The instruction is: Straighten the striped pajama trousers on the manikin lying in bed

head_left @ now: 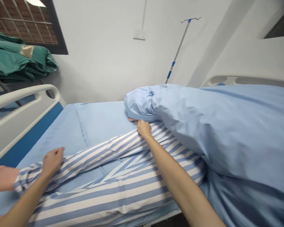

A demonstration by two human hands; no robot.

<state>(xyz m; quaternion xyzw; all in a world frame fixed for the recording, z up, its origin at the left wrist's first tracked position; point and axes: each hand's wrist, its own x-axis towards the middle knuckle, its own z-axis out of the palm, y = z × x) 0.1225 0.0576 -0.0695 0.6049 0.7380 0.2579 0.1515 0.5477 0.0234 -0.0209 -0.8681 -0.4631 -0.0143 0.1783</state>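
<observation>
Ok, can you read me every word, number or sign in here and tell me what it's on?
There are none I can read.
Tan patch on the green cloth bundle: too blurred to tell if it has writing.
Wall plate: no letters I can make out.
Striped trousers: just stripes, no words showing.

Single head-worn view, taken at close range from above the near long edge of the bed (99, 115), facing forward and down across the mattress toward its far long edge and the wall (104, 56); end board (33, 111) at left.
</observation>
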